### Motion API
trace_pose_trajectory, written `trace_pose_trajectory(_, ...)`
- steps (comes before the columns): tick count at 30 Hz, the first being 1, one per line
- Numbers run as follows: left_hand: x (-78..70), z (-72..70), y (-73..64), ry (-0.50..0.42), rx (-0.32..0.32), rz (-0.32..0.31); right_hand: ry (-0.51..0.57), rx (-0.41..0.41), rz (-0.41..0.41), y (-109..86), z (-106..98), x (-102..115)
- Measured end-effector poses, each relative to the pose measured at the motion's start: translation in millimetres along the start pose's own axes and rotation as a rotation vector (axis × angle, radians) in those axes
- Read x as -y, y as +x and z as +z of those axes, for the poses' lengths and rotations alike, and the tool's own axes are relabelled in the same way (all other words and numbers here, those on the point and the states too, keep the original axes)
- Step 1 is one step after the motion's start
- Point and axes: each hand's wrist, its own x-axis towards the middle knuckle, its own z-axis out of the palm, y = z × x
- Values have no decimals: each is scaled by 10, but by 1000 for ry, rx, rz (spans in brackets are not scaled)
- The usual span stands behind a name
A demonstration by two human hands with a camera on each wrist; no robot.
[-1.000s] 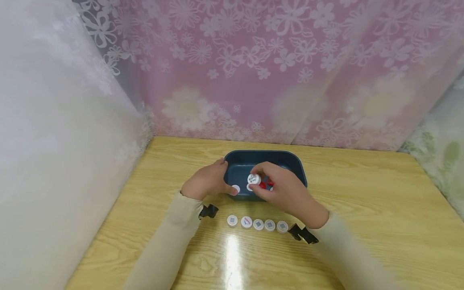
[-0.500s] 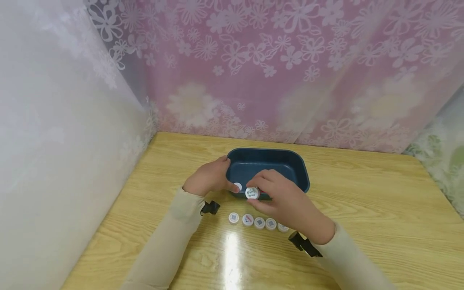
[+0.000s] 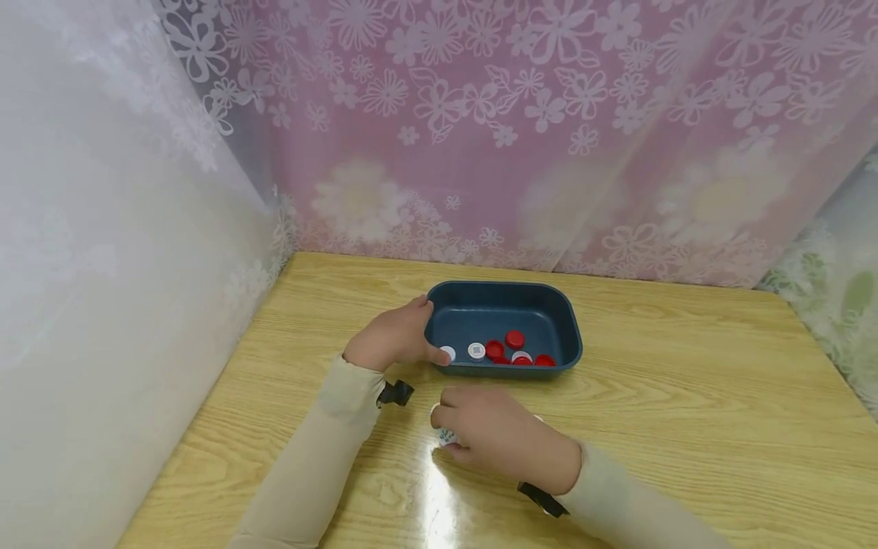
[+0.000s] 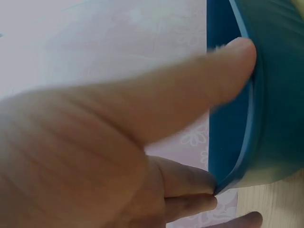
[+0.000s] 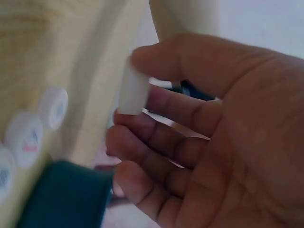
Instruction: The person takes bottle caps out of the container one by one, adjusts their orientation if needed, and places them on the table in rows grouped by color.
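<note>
My left hand (image 3: 394, 335) holds the left end of a dark blue plastic bin (image 3: 571, 320), with its thumb over the front rim and the fingers at the left side. Between thumb and fingertips my right hand (image 3: 504, 435) pinches a white bottle cap (image 5: 134, 92) with handwriting on its top, low over the table in front of the bin. In the right wrist view, white caps (image 5: 23, 137) with printed tops line up on the table beside that hand. The head view shows most of this row hidden under the right hand.
Several red caps (image 3: 514, 339) lie in the bin along its front wall, together with white caps (image 3: 476, 351). The wooden table (image 3: 686, 366) ends at a pink flowered curtain (image 3: 480, 191) behind, and a whitish cloth (image 3: 137, 305) hangs on the left.
My right hand has lifted the white cap out of the bin and brought it toward me, down to the left part of the row. The left hand stays on the bin.
</note>
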Motion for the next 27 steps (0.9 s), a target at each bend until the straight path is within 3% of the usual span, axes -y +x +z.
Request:
trace_pose_trajectory(4,23,-5,-10,1,16,5,-30,26,-39,25,119,60)
trace_pose_trajectory(12,20,-31,-30,-48,23,-14,-153,66,-30,69,209,144)
trace_pose_trajectory(22,14,-14,-29,-47,18,-2,-156,108,-18,77,312,171)
trace_pose_trajectory(27,-1,-17,-32,-37,15,1,-165,93,-4,74,300,148)
